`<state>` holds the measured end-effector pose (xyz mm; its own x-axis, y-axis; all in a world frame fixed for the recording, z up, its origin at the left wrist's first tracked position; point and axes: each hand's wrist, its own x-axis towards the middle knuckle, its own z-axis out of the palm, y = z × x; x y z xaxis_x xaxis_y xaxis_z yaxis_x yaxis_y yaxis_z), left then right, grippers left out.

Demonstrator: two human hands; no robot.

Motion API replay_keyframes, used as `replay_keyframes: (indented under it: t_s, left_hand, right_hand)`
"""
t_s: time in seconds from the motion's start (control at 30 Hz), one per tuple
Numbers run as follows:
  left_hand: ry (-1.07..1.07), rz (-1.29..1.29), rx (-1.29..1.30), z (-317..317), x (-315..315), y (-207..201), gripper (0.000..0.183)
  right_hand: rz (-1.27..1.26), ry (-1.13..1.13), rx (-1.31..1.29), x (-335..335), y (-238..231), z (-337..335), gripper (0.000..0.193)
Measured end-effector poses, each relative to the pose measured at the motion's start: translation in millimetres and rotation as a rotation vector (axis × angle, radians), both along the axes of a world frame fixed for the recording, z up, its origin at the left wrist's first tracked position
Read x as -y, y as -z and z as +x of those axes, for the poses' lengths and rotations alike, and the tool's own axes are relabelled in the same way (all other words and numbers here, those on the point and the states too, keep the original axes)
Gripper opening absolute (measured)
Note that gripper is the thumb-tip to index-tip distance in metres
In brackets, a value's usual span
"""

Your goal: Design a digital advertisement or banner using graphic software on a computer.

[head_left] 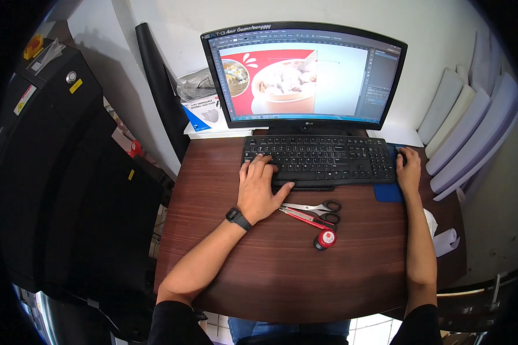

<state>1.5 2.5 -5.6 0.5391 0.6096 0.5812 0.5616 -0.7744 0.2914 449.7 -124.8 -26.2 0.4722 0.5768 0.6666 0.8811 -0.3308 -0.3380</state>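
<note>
Left hand (258, 188) rests, fingers loosely spread and gripping nothing, on the desk's (259, 270) keyboard (322, 158), likely light, rigid, best lifted by its ends; right hand (410, 171) curls around a mostly hidden mouse (403, 160), probably smooth, best held by its flanks.

Head-worn fisheye, close above desk (282, 282), facing down and forward over keyboard (322, 160); dark edges unclear.

The light is bright, the desk (259, 259) fisheye-bent, the corners black.
</note>
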Motion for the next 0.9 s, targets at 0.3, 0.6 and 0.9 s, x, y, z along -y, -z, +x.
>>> replay_keyframes:
  t_s: [0.3,0.6,0.9]
  left_hand:
    - [0.008,0.022,0.027,-0.2,0.9,-2.3,0.046]
    - [0.004,0.025,0.010,1.3,0.6,-2.5,0.043]
    - [-0.081,0.028,0.042,3.3,1.5,-5.8,0.044]
  right_hand:
    - [0.008,-0.012,-0.006,-0.3,-4.1,-7.5,0.026]
    - [0.015,-0.009,-0.006,0.0,-3.6,-5.3,0.027]
    - [0.014,-0.004,-0.001,1.4,-3.9,-5.6,0.028]
